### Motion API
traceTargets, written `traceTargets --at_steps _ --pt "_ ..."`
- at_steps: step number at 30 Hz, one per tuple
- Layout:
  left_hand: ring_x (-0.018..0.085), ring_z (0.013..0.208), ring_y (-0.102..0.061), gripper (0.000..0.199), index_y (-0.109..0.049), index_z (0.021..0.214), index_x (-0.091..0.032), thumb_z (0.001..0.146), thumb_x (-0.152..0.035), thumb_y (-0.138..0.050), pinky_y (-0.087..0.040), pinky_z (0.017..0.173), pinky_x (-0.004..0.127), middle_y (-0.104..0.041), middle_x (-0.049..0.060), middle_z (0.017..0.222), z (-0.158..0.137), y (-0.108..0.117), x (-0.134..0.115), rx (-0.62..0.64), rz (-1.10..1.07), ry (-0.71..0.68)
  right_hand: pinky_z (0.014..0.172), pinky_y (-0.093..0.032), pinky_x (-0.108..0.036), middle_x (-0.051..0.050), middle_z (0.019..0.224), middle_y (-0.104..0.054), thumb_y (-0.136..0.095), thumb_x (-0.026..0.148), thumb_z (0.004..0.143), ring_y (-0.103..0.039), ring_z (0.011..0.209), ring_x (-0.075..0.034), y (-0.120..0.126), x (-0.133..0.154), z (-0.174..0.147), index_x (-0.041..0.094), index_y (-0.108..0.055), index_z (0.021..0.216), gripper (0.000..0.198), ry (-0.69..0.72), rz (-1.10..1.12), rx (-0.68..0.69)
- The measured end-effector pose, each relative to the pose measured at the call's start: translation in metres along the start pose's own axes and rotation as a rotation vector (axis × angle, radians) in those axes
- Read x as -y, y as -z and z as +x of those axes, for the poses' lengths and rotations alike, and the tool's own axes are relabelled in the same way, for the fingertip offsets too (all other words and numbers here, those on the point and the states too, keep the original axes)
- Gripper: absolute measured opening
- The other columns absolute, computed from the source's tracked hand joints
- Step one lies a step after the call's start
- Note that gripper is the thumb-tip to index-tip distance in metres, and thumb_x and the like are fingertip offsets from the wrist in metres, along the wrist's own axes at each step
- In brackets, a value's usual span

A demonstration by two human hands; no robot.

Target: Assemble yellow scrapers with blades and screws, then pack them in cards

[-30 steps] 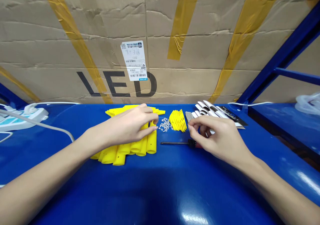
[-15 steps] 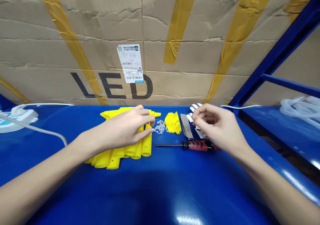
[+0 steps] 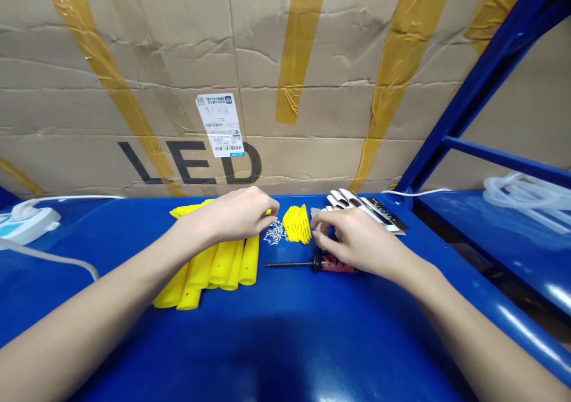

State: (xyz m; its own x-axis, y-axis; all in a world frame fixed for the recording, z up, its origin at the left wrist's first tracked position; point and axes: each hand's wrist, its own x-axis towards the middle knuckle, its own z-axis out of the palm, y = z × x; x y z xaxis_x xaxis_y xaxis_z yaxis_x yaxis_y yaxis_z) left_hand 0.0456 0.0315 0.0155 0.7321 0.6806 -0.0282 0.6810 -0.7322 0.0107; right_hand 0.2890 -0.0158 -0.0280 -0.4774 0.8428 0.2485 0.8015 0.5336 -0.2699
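My left hand point(image 3: 243, 212) hovers over the left end of a small heap of silver screws point(image 3: 275, 233), fingers bent down and apart, with nothing visible in them. Yellow tubes point(image 3: 223, 265) with small holes lie in a pile beneath that hand and wrist, partly hidden. My right hand point(image 3: 352, 238) is at the grey metal strips point(image 3: 314, 213), thumb and forefinger apart around them; it covers most of the strips. Between the hands stands a row of thin yellow pieces point(image 3: 297, 223). A screwdriver point(image 3: 330, 264) with a red and black handle lies just below my right hand.
White curved pieces point(image 3: 341, 198) and a black-and-white printed sheet point(image 3: 388, 216) lie behind my right hand. A large cardboard box point(image 3: 259, 51) backs the blue table point(image 3: 285, 342). At left is a white power strip point(image 3: 29, 229) with a cable; blue frame bars point(image 3: 468, 87) rise at right.
My right hand has moved left from beside the white pieces to the metal strips, uncovering the printed sheet. My left hand's fingers have bent downward near the screws. The view has shifted slightly.
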Motion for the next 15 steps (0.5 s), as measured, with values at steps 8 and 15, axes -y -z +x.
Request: traceTargets --at_steps 8,15 --pt "0.029 0.103 -0.061 0.032 -0.07 0.113 -0.016 0.099 -0.019 -0.041 -0.047 0.077 0.038 -0.069 0.014 0.107 0.034 -0.017 -0.023 0.029 0.172 -0.075 0.062 -0.042 -0.026 0.003 0.066 -0.073 -0.064 0.018 0.085 -0.063 0.057 -0.012 0.022 -0.009 -0.009 0.02 -0.07 0.086 0.006 -0.063 0.165 0.219" --pt "0.029 0.077 -0.069 0.028 -0.07 0.103 -0.017 0.096 -0.031 -0.048 -0.047 0.062 0.036 -0.073 0.016 0.093 0.001 0.005 -0.003 0.003 0.289 0.253 0.057 -0.037 -0.027 0.002 0.07 -0.069 -0.081 0.037 0.078 -0.058 0.062 -0.013 0.02 -0.002 -0.012 0.021 -0.067 0.076 0.021 0.005 0.145 0.213"
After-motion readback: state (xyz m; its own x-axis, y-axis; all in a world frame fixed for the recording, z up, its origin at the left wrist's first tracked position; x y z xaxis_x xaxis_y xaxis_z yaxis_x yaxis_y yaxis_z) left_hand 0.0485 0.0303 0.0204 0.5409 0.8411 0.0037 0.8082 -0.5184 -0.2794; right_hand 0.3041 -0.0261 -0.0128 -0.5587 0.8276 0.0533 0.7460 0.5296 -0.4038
